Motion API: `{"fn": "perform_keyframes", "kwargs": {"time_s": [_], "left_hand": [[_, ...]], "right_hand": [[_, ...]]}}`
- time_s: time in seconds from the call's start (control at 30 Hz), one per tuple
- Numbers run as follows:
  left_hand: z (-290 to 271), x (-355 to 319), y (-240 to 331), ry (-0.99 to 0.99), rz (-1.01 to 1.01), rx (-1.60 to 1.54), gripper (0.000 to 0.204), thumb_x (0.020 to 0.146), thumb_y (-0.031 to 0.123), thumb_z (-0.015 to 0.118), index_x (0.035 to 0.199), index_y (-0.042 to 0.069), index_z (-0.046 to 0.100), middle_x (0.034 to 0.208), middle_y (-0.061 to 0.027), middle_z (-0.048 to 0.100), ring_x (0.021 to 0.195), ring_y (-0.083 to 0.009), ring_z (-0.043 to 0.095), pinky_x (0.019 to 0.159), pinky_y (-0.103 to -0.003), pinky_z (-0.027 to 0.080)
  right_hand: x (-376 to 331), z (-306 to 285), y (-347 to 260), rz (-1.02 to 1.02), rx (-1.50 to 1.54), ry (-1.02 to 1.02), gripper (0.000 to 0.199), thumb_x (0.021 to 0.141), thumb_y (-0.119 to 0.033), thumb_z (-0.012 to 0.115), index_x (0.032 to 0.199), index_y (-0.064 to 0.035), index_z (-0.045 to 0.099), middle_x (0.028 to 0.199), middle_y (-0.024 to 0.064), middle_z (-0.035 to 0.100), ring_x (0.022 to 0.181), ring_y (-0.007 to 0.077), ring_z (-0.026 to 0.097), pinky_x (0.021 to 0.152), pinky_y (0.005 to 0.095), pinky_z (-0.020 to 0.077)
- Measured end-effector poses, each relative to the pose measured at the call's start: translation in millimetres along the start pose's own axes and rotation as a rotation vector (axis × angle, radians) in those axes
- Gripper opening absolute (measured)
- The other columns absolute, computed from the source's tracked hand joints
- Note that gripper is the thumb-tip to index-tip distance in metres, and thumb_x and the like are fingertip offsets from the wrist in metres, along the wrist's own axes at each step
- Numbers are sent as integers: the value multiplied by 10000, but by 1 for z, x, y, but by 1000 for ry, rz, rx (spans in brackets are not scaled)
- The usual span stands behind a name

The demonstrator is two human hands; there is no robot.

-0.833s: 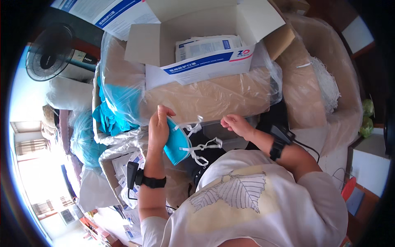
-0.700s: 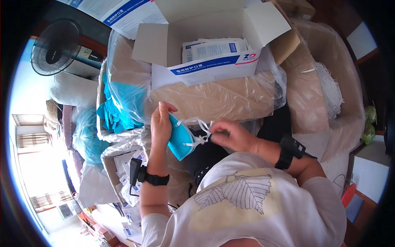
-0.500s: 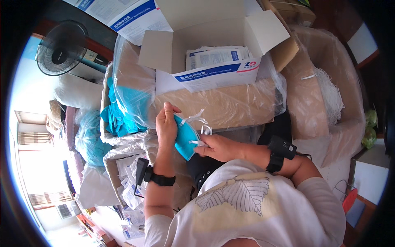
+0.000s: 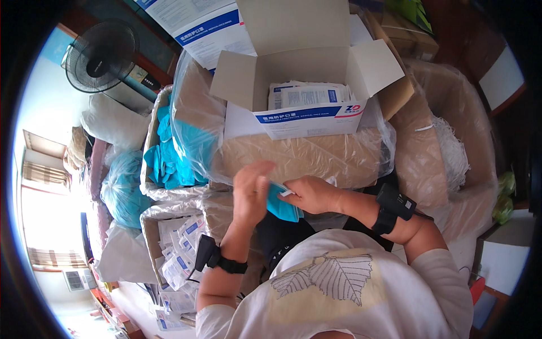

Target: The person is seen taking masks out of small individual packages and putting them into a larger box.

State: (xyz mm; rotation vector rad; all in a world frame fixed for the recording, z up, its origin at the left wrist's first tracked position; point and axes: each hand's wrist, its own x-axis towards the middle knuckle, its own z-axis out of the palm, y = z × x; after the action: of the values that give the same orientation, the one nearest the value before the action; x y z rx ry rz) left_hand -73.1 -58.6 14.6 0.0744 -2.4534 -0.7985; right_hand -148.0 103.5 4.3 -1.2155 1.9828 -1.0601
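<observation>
We hold a blue mask (image 4: 280, 204) between our two hands, just above our lap and in front of a big carton wrapped in clear plastic (image 4: 305, 155). Our left hand (image 4: 251, 189) lies flat against the left side of the mask, fingers upward, so its grip is not closed around it but only pressing on it. Our right hand (image 4: 312, 194) has its grip closed on the mask from the right side, and a white ear loop (image 4: 288, 192) shows at its fingers. Both wrists carry a black band.

On top of the wrapped carton stands an open white box (image 4: 307, 85) with flat white packets (image 4: 310, 95) inside. To our left is a bag of blue masks (image 4: 169, 152), and lower left a carton with small packets (image 4: 178, 248). A black fan (image 4: 101, 55) stands far left. On our right there is a bag with white loops (image 4: 449, 150).
</observation>
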Motion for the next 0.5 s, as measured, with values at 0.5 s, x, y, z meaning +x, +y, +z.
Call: {"fn": "perform_keyframes", "kwargs": {"time_s": [0.5], "left_hand": [[-7,2,-19,-243,-469,-58,490,921,387,305,735,50,607,640,-184,573,679,-380,562,623,-431,440]], "right_hand": [[-15,-15,-31,-39,-10,36,304,890,-297,447,809,-15,528,713,201,571,689,377,557,578,441,411]]}}
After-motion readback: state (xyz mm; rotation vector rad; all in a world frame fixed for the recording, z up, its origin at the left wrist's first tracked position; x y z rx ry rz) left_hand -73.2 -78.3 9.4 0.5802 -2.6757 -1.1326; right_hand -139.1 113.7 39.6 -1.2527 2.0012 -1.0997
